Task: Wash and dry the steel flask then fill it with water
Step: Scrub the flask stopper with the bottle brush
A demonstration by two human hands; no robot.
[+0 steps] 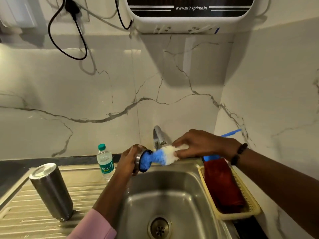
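**Flask lid scrubbed over the sink, flask body set aside**

Above the steel sink [172, 195], the left hand [128, 161] has its grip closed around a round steel lid [138, 162], its open side turned to the right. The right hand [195, 144] has its grip closed on the white part of a blue-and-white bottle brush [160, 156], whose blue bristle end is pushed into the lid. The brush's blue handle [230, 132] sticks out behind the right wrist. The tap [158, 136] stands just behind both hands. The steel flask [51, 190] stands upside down on the ribbed draining board [22, 214] at left, well apart from the hands. A Bisleri water bottle [105, 162] stands near the left hand. A yellow basket [248, 200] holding a red cloth [222, 185] sits right of the basin.
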